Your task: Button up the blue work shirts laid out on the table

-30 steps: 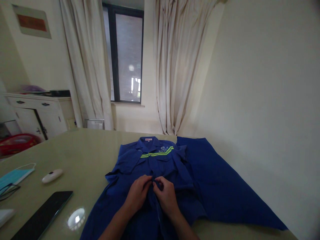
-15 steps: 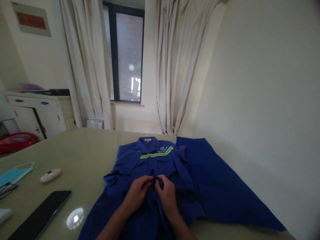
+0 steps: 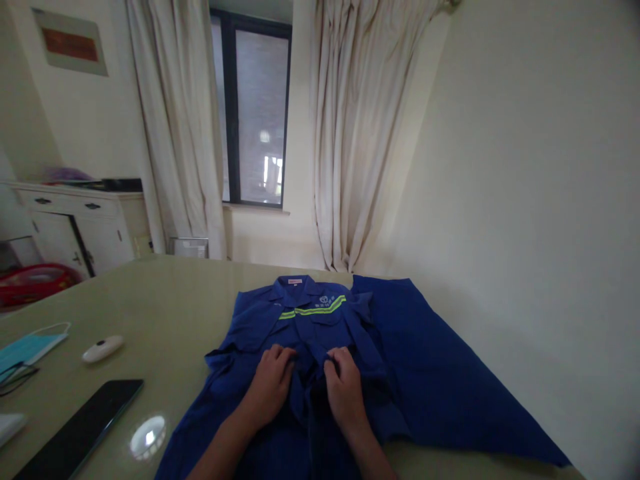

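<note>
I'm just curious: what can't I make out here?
All in the head view:
Grip: the left hand and right hand cover the cloth beneath, hiding exactly how their fingers meet the blue shirt.
Shirt's lower end: cut off by the bottom edge.
Chest lettering and collar label: too small and blurred to read.
Black phone: cut off by the bottom edge.
Blue mask, white object: cut off by the left edge.
</note>
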Demonstrator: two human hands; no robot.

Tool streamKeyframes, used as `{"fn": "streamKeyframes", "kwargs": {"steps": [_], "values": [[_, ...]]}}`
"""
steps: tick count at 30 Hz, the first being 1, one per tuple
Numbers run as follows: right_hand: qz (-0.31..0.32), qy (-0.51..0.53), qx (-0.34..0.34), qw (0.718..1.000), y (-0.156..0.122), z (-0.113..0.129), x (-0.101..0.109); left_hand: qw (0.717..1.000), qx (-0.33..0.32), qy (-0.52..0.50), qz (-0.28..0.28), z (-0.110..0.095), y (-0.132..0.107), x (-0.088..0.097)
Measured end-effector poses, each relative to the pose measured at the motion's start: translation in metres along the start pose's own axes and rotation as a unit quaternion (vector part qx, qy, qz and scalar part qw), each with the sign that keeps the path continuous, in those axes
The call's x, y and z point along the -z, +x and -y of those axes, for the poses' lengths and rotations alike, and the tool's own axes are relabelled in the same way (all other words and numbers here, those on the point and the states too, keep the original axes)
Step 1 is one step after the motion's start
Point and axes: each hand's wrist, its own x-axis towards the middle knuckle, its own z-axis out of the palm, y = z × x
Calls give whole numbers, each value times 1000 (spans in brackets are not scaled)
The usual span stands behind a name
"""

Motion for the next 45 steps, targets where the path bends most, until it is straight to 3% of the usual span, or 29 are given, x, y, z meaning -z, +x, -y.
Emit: {"fn": "streamKeyframes", "kwargs": {"steps": [3,6,8,11,14,19,22,28,31,36,38,45], "values": [[68,-55,83,993,-9,14,1,997,9,74,1,4,-5,3],[180,-133,116,968,-21,23,-1,994,19,105,40,4,-9,10],[216,-169,123,954,-27,27,-3,990,45,130,38,2,-10,15],[194,-163,107,961,-28,27,-8,983,89,163,-4,-2,-7,15],[156,-137,55,977,-20,21,-16,986,75,146,-14,-1,-1,7],[133,-162,-1,978,-7,2,-31,1000,15,-5,-27,10,10,-7],[116,-171,-12,978,-7,-4,-35,993,43,-98,-56,12,16,-13],[101,-204,3,974,-10,-7,-37,984,134,-105,-54,6,27,-20],[102,-207,3,973,-10,-7,-38,981,118,-145,-61,7,29,-19],[94,-193,56,975,-7,-7,-38,954,89,-238,-158,6,29,-19],[78,-185,83,976,-6,-7,-38,942,92,-275,-172,3,28,-20],[48,-117,93,988,-6,-8,-36,931,100,-334,-109,-4,24,-17]]}}
